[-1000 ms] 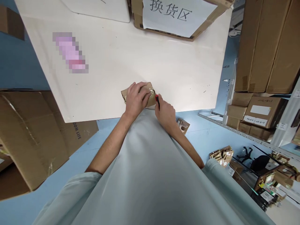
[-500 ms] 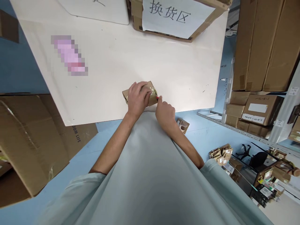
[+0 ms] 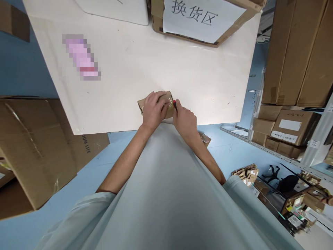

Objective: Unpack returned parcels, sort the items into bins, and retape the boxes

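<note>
At the near edge of the white table lies a small brown cardboard box (image 3: 170,113) with shiny tape at its right end. My left hand (image 3: 154,108) is closed over the box from above and covers much of it. A small red-and-black box cutter (image 3: 175,105) is gripped in my right hand (image 3: 185,121), beside the box's taped right end. The cutter's blade does not show, so I cannot tell whether it touches the tape.
On the white table (image 3: 125,76), a blurred pink item (image 3: 82,57) lies at the left. A carton with a white paper sign (image 3: 203,17) stands at the back. Large cartons (image 3: 33,149) are at the left, and shelves hold boxes (image 3: 288,126) at the right.
The right hand has drawn back slightly from the box's right end, and more of the red-and-black cutter shows. The left hand keeps its hold. The whole view has shifted a little.
</note>
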### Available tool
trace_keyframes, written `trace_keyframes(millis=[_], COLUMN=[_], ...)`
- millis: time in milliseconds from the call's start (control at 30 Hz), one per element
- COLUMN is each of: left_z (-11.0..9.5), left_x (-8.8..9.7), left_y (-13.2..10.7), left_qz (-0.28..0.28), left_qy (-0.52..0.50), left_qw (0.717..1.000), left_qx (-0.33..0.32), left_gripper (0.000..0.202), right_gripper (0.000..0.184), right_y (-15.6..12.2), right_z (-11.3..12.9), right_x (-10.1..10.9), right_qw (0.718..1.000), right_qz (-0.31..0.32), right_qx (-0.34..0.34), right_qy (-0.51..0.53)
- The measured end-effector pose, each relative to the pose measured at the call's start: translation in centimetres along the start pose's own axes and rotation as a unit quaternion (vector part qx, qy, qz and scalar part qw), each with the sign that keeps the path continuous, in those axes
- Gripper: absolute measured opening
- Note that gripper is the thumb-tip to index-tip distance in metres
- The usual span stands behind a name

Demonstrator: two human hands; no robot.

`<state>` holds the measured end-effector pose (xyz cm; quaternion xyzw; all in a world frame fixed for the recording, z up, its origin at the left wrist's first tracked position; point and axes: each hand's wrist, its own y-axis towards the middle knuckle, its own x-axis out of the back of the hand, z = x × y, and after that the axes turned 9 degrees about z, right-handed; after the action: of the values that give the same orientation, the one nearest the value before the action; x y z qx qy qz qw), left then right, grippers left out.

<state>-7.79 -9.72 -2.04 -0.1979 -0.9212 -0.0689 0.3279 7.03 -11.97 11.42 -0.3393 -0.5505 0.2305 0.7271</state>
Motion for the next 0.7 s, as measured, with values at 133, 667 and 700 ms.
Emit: trace_keyframes(millis=[133,667,700], left_z=[0.2,0.8,0.8], left_x=[-0.1,-0.3,-0.3], left_y=[-0.1,0.0,0.0], left_qz=[0.004,-0.014,-0.014], left_qy=[-0.006,0.036,0.037], left_qw=[1.0,0.999,0.999], left_qx=[-0.003,0.004,0.007], left_gripper=[0.027,0.036,0.037], right_gripper=[0.059,0.059,0.058], right_y=[1.0,1.4,0.9], right_z=[0.0,-0.7,-1.2], right_x=[-0.4,0.4,0.3], right_qw=[1.0,0.998,0.998], right_qz=[0.011,0.053,0.061], right_qx=[-0.018,0.011,0.013], right_qy=[-0.004,-0.029,-0.032])
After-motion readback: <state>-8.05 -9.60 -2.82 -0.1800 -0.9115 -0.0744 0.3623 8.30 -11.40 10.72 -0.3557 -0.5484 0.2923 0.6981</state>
